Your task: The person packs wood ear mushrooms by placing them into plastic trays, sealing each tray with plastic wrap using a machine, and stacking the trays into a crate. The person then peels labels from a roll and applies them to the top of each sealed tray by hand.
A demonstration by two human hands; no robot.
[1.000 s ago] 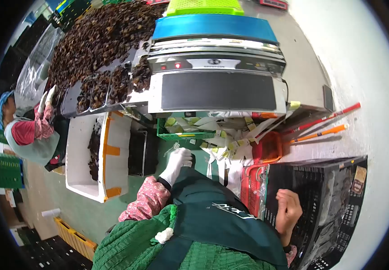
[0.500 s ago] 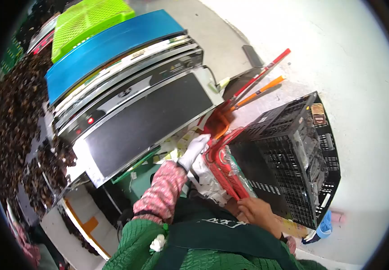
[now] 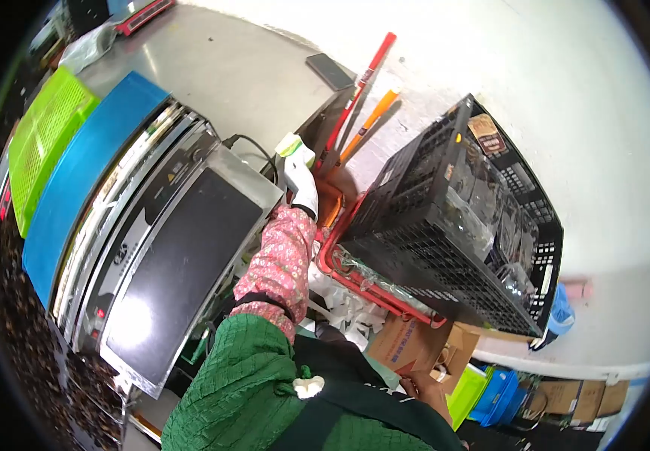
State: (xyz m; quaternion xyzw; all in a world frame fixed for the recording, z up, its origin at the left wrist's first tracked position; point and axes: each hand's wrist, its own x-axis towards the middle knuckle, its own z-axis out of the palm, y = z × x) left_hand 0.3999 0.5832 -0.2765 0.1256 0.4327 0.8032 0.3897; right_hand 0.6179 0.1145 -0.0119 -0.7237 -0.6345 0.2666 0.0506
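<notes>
My left hand (image 3: 300, 182), in a white glove, reaches past the near corner of the black-topped machine (image 3: 190, 263). Its fingers are closed on a small yellow-green and white item (image 3: 292, 146), whose kind I cannot make out. Just right of that hand, a red handle (image 3: 362, 94) and an orange handle (image 3: 370, 124) stick up. Low by my apron is my bare right hand (image 3: 429, 395), fingers curled, partly hidden; what they hold, if anything, does not show. A red basket (image 3: 325, 259) lies between my hands, with crumpled white material beside it.
A black crate (image 3: 415, 255) holding clear plastic packs stands on the right. Below it are a cardboard box (image 3: 408, 342) and blue bins (image 3: 498, 398). Blue (image 3: 92, 173) and green (image 3: 47, 143) trays lie behind the machine. A phone-like dark slab (image 3: 330, 71) rests on the metal table (image 3: 227, 60).
My left hand has moved up and forward from beside the red basket to the yellow-green item. My right hand has left the basket's edge and drawn down. The view has turned right.
</notes>
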